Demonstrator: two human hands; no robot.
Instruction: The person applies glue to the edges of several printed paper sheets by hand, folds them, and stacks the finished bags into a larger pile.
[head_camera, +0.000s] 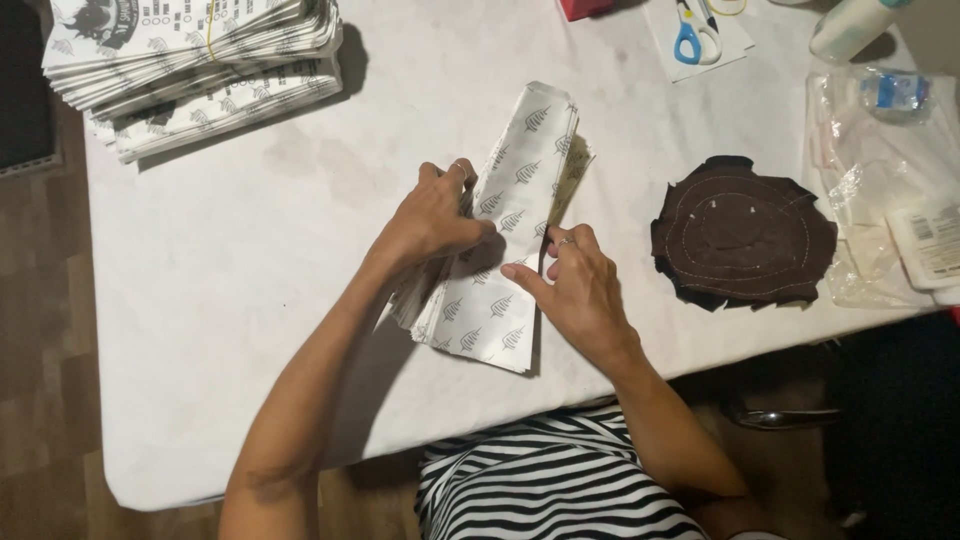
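Head view looks straight down over a black-and-white striped top (560, 480) at the near edge of a white table (250, 300). Both forearms reach up from the bottom of the picture to a bundle of white paper bags (500, 260) printed with small grey leaf marks, which lies near the middle of the table, its length running from near the table's front edge toward the far right.

Left hand (435, 215) rests on the bundle's left edge, fingers curled over the layered bag edges and thumb pressed onto the top bag, so it grasps the bundle from the side; a ring shows on one finger. Right hand (570, 280) lies on the bundle's right side, thumb flat on the top bag and fingers bent down around the right edge, pinching it where the bags fan slightly apart; it also wears a ring.

To the right, well apart from the bundle, lies a round piece of dark brown fabric (745, 235) with ragged edges and pale stitched rings. Beyond it sits crumpled clear plastic wrapping (870, 170) with a white labelled packet at the table's right edge.

Farther off, at the far left corner, a tall stack of printed paper bags (190, 70) rests on the table. At the far edge lie blue-handled scissors (692, 35) on a white sheet, beside a pale bottle (850, 25).
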